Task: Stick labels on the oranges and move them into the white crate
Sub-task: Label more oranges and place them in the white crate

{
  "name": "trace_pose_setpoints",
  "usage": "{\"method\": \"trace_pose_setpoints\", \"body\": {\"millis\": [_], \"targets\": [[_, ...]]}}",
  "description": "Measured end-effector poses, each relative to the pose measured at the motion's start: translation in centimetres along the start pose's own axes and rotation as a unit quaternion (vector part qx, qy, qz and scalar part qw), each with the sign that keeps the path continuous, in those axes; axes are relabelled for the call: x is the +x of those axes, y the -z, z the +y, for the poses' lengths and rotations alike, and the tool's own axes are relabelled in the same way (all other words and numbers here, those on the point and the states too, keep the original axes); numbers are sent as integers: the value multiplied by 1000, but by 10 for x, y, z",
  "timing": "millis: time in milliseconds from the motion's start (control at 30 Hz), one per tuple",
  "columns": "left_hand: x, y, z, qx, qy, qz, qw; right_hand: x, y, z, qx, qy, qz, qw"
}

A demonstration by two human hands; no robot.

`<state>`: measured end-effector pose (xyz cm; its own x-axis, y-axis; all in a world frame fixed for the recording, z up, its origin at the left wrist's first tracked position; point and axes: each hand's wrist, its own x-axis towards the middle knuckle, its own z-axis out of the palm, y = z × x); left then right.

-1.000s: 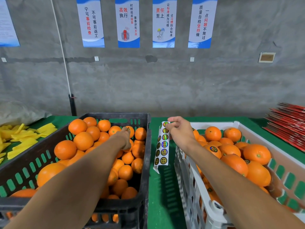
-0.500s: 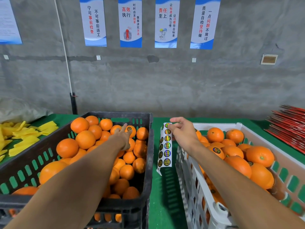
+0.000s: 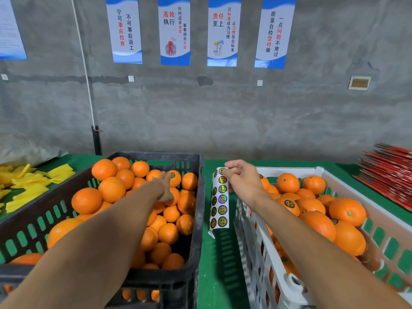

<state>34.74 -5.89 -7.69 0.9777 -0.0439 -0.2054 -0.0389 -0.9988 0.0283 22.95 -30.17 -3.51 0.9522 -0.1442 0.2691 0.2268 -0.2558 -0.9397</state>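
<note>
Both forearms hide much of what lies under them: the left arm covers the middle of the black crate [image 3: 196, 219], the right arm the near left part of the white crate [image 3: 252, 237], and both crates are cut off by the lower edge of the view. The left hand [image 3: 163, 188] reaches into the black crate toward 12 o'clock with fingers stretched out straight over the far oranges; a fingertip lies beside an orange with a dark round label [image 3: 175, 177], though whether it touches cannot be told. The black crate is heaped with unlabelled oranges [image 3: 111, 189], piled highest at its 10 o'clock corner. The right hand [image 3: 244, 179] pinches the top of a white label sheet [image 3: 219, 202], which hangs down in the gap between the two crates over the green table cover [image 3: 218, 264]; its lower end curls. The print on the round stickers is too small to read. The white crate, at 2 o'clock, holds oranges, several bearing dark labels [image 3: 289, 204]. Yellow pieces [image 3: 33, 181] lie at 9 o'clock, a red stack [image 3: 388, 172] at 3 o'clock, partly cut off.
</note>
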Motion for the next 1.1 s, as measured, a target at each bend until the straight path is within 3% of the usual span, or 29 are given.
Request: {"method": "trace_pose_setpoints", "body": {"millis": [367,633,767,1100], "targets": [[7,6,-2,-51,-29,-5,998,2,0,0,2,-2,-7,1000],[4,5,3,74,-26,-56,995,1,0,1,-2,1,-12,1000],[-1,5,7,65,-16,-60,996,0,0,0,-5,-3,-18,1000],[-8,6,-4,32,-80,53,995,0,1,0,-5,-4,-13,1000]]}}
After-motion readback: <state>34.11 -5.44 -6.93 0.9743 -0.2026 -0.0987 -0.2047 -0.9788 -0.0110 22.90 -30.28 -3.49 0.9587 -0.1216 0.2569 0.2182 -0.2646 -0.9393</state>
